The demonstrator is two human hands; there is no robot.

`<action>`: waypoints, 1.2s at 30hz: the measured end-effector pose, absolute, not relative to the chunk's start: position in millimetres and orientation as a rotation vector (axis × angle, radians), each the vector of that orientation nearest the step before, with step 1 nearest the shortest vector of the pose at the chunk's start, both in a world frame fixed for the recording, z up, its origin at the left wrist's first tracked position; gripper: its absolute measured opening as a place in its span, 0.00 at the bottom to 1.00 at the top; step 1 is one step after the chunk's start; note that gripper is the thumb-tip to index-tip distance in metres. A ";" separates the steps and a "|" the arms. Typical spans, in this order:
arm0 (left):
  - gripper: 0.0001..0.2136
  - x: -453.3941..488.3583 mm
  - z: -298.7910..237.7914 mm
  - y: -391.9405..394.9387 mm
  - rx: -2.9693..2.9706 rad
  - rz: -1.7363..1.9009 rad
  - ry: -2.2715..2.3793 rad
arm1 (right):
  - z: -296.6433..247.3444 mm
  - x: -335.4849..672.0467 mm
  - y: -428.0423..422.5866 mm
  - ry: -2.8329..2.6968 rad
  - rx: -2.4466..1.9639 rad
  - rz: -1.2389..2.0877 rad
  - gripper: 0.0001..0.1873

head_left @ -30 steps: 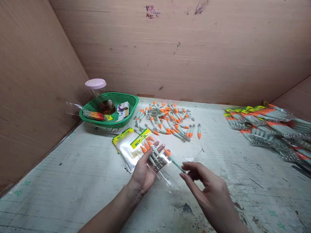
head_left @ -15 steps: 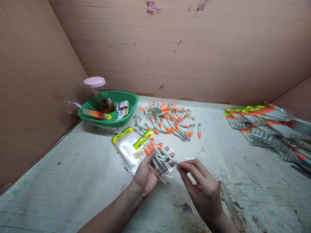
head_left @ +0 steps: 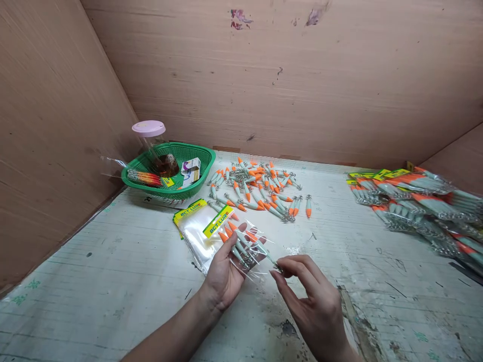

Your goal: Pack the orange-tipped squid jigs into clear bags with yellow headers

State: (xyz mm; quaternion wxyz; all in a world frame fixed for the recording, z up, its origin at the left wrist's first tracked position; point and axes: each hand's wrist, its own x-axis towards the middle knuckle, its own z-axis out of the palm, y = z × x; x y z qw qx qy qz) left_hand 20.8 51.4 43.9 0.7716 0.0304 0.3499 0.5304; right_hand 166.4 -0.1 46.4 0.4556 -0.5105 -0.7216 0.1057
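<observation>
My left hand (head_left: 228,269) is closed around a clear plastic bag (head_left: 243,269) with a yellow-green "BCT LURE" header. Several pale green, orange-headed squid jigs lie inside it, under my thumb. My right hand (head_left: 309,301) pinches another squid jig (head_left: 266,251) by its hooked end, with the orange head over or inside the bag; the clear film makes that hard to tell. Behind my left hand lies a stack of flat "BCT LURE" bags (head_left: 188,229). Beyond both hands, a loose pile of squid jigs (head_left: 260,183) spreads over the table.
At the back left stands a green basket (head_left: 206,173) holding a pink-lidded clear jar (head_left: 149,129), a small box (head_left: 190,171) and a packet of red-yellow lures (head_left: 145,177). Filled lure packets (head_left: 422,201) are heaped at the right. Wooden panels (head_left: 264,100) enclose the table.
My left hand has drawn slightly down and left with the bag. My right hand stays at the jig's hooks, its thumb a little farther from the forefinger.
</observation>
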 end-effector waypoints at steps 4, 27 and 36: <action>0.17 20.5 44.0 49.8 0.072 1.130 0.728 | 48.3 163.5 -2.3 -1.776 -1.241 0.375 0.07; 0.15 24.2 44.2 43.9 0.148 1.044 0.840 | 64.5 266.7 81.6 -1.952 -1.594 -0.141 0.07; 0.18 23.0 42.8 48.7 0.131 1.016 0.852 | 33.4 333.4 195.0 -2.415 -1.818 -0.138 0.15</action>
